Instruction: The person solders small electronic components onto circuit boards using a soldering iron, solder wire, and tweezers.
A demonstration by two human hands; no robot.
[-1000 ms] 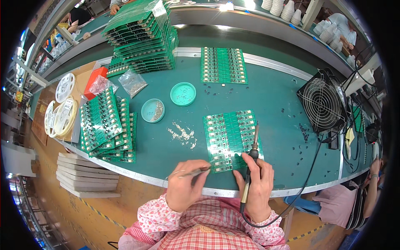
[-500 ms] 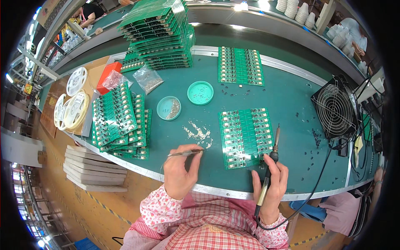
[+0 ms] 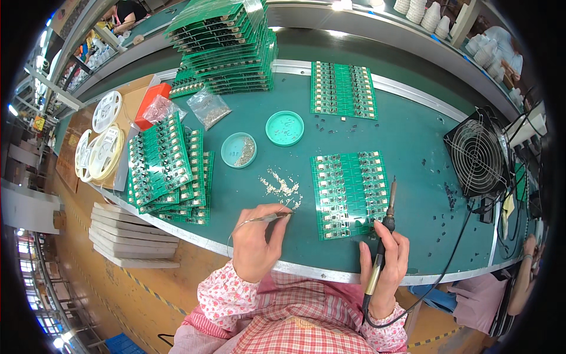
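Note:
In my left hand (image 3: 257, 243) is a pair of metal tweezers (image 3: 266, 218), pinched between thumb and fingers, with the tips beside a scatter of tiny pale components (image 3: 283, 187). My right hand (image 3: 386, 262) grips a soldering iron (image 3: 380, 251), its tip pointing up and away from me, just right of a green circuit board panel (image 3: 349, 197). That panel lies flat before me, with rows of small parts along both sides. Whether the tweezers hold a component is too small to tell.
Two round green dishes (image 3: 284, 128) hold small parts. Circuit boards are stacked at the left (image 3: 159, 168) and the back (image 3: 227, 53); another panel (image 3: 343, 91) lies farther off. A black fan (image 3: 476, 154) stands right, near the iron's cable (image 3: 451, 256). Component reels (image 3: 106, 154) lie left.
The view has shifted slightly. Both hands keep their grips on the tweezers and soldering iron and stay almost in place; the tweezers lie at a slightly different angle.

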